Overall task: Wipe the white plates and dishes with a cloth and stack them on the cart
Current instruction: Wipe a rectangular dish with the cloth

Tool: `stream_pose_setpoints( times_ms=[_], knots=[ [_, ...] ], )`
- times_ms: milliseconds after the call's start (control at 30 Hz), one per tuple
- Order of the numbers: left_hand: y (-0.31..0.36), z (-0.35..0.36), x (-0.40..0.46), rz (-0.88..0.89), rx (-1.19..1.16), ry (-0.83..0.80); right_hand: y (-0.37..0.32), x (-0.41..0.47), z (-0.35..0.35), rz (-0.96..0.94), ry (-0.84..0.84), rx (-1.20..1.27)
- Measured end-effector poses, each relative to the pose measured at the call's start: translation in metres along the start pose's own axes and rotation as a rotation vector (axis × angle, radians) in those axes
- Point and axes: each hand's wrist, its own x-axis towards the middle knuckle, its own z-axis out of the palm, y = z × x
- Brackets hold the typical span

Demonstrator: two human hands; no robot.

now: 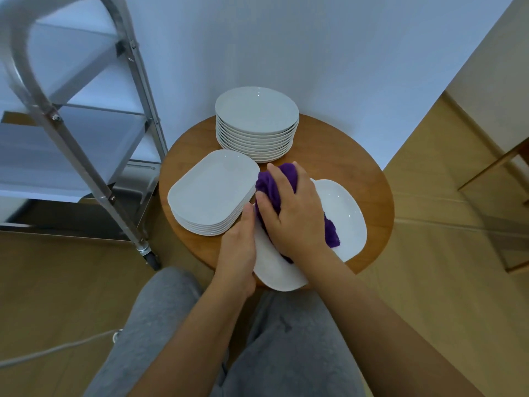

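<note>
Nearest, grey trousers point(160, 333) fill the lower part of the view, with both bare forearms reaching forward over them. Just ahead of the knees a white oblong dish point(346, 213) lies on the round wooden table point(337, 156), its near end jutting past the table's edge. The left hand point(239, 247) holds that near-left rim, its thumb lying along the rim, while its fingers are hidden under the dish. The right hand point(292, 213) presses down on a bunched purple cloth point(272, 186) in the middle of the dish, fingers spread and curled over the fabric; a tail of the cloth shows beyond the right hand's wrist side, on the dish's bare surface. The two hands sit close together, almost touching at the dish's left edge.

Just left of the hands and slightly farther off stands a stack of white rounded-rectangular plates point(213, 190), its right edge very near the cloth. Farther still, beyond the right hand, a taller stack of round white plates point(256, 113) stands at the table's far side against a pale wall point(343, 53).

Well to the left of the left hand stands a metal cart point(80, 156) with a tubular handle, shelves covered in white sheeting and a castor on the wooden floor point(429, 267). A white cable point(57, 348) trails on the floor left of the trousers.
</note>
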Motion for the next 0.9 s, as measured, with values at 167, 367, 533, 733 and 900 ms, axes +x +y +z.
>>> stream_pose_setpoints(
  times_ms=[167, 367, 533, 733, 900],
  knots=[
    [0.009, -0.014, -0.003, -0.071, -0.019, 0.092, 0.021, 0.016, -0.018, 0.044, 0.069, -0.052],
    [0.016, -0.02, -0.009, 0.016, -0.069, 0.158, 0.037, 0.013, -0.027, 0.237, 0.159, -0.181],
    [0.017, -0.022, -0.01, 0.016, -0.145, 0.173, 0.027, -0.021, -0.018, 0.414, 0.154, -0.162],
    [0.012, -0.013, -0.015, -0.017, -0.152, 0.123, -0.007, -0.048, -0.005, 0.357, 0.07, -0.219],
    [0.024, -0.016, -0.017, 0.004, -0.197, 0.034, -0.037, -0.064, -0.006, 0.0, 0.037, -0.035]
  ],
)
